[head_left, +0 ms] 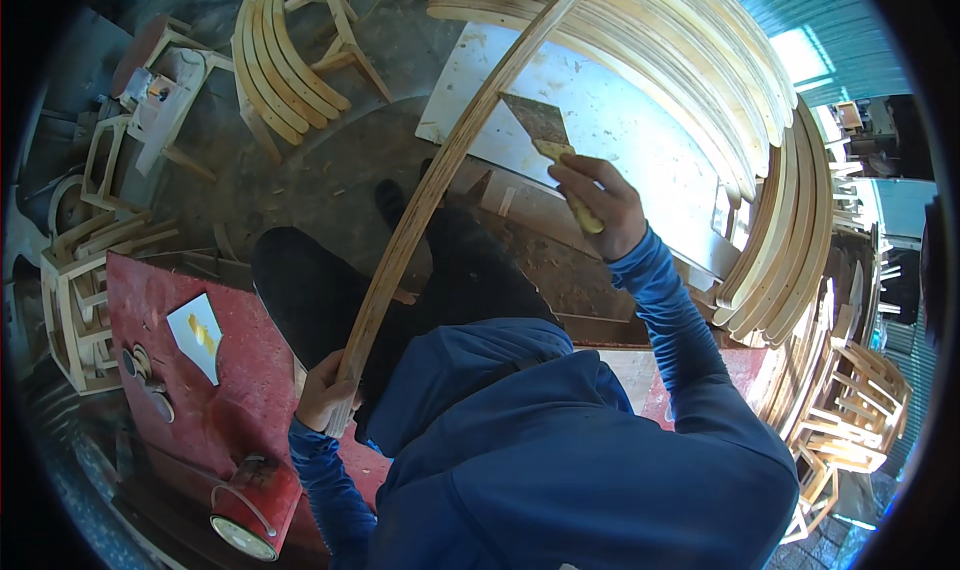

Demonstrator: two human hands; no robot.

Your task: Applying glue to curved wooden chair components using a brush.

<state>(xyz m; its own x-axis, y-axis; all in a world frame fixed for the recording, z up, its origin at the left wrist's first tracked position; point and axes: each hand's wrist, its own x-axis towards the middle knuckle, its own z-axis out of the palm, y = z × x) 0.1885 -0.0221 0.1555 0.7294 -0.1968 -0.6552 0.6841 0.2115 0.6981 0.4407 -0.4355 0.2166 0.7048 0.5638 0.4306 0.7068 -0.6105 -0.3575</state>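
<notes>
The left hand (322,395) was wrapped round the near end of the wooden strip (440,175), which slanted away past the white board (610,95); over the board, the right hand (612,205) gripped a scraper (541,123), blade stripward.

The top edge cut off 1 end of the long wooden strip (440,178) and part of the stacked curved boards (690,50). The right hand (608,202) hid the middle of the scraper (540,122).
</notes>
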